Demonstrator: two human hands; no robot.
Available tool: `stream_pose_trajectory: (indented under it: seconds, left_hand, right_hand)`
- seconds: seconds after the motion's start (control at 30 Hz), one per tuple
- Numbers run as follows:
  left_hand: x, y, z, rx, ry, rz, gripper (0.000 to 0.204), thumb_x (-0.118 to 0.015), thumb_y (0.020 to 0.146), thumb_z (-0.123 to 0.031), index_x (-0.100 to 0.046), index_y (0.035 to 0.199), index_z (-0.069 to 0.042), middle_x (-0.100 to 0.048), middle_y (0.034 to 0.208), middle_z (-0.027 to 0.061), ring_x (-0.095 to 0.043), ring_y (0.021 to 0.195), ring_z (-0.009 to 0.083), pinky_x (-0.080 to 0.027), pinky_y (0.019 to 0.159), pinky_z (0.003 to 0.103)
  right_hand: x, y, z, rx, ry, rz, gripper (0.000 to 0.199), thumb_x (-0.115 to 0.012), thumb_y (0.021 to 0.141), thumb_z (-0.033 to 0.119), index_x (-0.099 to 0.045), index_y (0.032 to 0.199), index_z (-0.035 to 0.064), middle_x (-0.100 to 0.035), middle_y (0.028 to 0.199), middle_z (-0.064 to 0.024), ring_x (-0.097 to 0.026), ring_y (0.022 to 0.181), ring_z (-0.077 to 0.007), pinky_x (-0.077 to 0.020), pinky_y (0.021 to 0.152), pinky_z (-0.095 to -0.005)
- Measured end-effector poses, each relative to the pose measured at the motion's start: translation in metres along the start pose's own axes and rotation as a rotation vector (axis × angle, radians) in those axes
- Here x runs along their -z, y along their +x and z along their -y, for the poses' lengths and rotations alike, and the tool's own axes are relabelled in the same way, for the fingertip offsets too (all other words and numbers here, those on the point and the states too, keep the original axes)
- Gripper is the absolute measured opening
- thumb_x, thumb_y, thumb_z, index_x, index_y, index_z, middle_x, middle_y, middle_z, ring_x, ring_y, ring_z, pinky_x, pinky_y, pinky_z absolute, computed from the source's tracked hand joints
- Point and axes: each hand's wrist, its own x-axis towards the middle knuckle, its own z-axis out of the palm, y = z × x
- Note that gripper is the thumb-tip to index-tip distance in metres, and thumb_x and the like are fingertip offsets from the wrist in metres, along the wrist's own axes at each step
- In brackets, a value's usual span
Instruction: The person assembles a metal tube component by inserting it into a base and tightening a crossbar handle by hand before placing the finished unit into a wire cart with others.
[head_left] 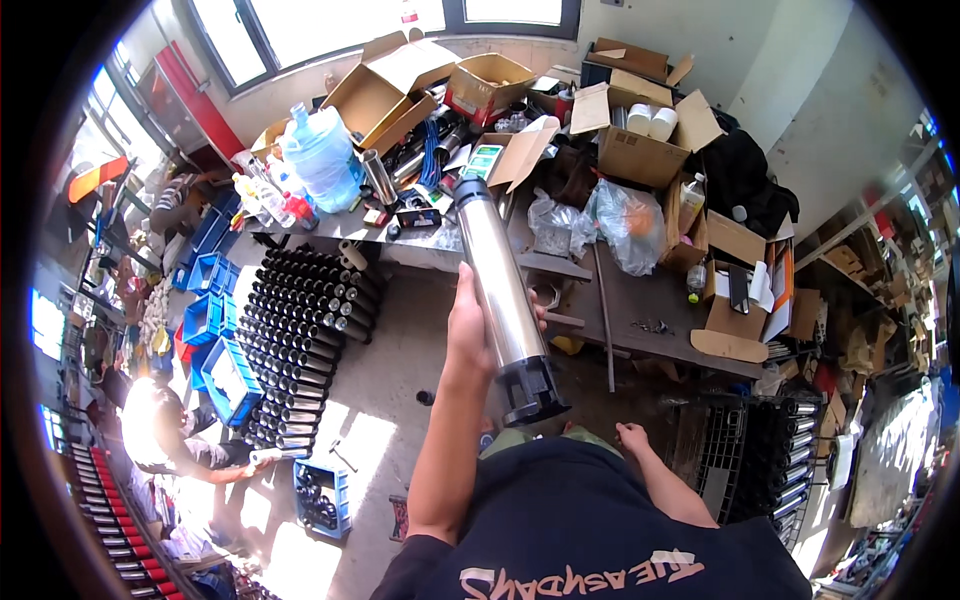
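A silver cylinder (500, 285) with black ends is slanting in the air before a cluttered workbench (650, 310), the left hand (468, 328) grasping its middle. The right hand (632, 438) is hanging low; I cannot tell whether its fingers are gripping anything. Leftward, a co-worker (155, 425) is stretching an arm beside rows of tubes (300, 340).

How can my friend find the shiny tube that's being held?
Look for the cluttered workbench below the windows. In front of it, the person's left hand grips a thick silver tube with black ends. Unlike the tubes packed in rows on the left, it is held up alone.
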Motion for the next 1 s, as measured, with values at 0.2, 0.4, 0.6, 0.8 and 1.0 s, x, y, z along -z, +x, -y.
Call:
stream_pose_trajectory:
  seconds: [0.2,0.4,0.6,0.8,1.0]
  left_hand:
    - [0.003,0.006,0.007,0.024,0.091,-0.086,0.07,-0.026,0.104,-0.061,-0.043,0.13,0.001,-0.059,0.097,0.0209,-0.064,0.078,0.0335,-0.059,0.068,0.049]
    - [0.011,0.022,0.025,0.068,-0.082,0.093,0.069,-0.023,0.104,-0.058,-0.045,0.125,0.005,-0.058,0.098,0.0213,-0.063,0.081,0.0328,-0.058,0.071,0.048]
    - [0.021,0.031,0.035,0.122,-0.102,0.123,0.067,-0.023,0.105,-0.055,-0.046,0.125,0.005,-0.058,0.1,0.0214,-0.061,0.085,0.0321,-0.056,0.074,0.048]
    - [0.031,0.041,0.05,0.216,-0.088,0.088,0.066,-0.029,0.105,-0.056,-0.046,0.128,0.003,-0.058,0.1,0.021,-0.061,0.084,0.0313,-0.056,0.073,0.046]
    - [0.064,0.014,0.071,0.223,-0.087,0.054,0.058,-0.052,0.093,-0.037,-0.046,0.13,0.007,-0.059,0.113,0.0216,-0.062,0.087,0.0292,-0.059,0.076,0.039]
  right_hand:
    - [0.006,0.01,0.106,0.181,-0.098,-0.246,0.038,-0.071,0.083,0.025,-0.069,0.111,0.0001,-0.074,0.102,-0.0147,-0.07,0.099,-0.0244,-0.0537,0.087,-0.0357]
    - [0.004,0.043,0.162,0.23,0.198,-0.019,0.072,-0.073,0.082,0.023,-0.045,0.144,0.0001,-0.059,0.137,-0.0182,-0.061,0.12,-0.0294,-0.0504,0.096,-0.0375]
    - [0.011,0.041,0.192,0.177,0.075,0.107,0.059,-0.071,0.088,0.039,-0.059,0.131,0.0007,-0.067,0.113,-0.0167,-0.064,0.1,-0.0251,-0.0516,0.086,-0.0397]
    - [0.019,0.044,0.163,-0.061,0.339,0.109,0.042,-0.067,0.092,0.046,-0.066,0.084,0.0055,-0.058,0.064,-0.004,-0.052,0.049,-0.0157,-0.0387,0.044,-0.0348]
    - [0.03,-0.031,0.148,0.021,0.017,-0.272,0.065,-0.062,0.087,0.065,-0.069,0.072,0.0019,-0.066,0.066,-0.014,-0.067,0.065,-0.0299,-0.0507,0.066,-0.0428]
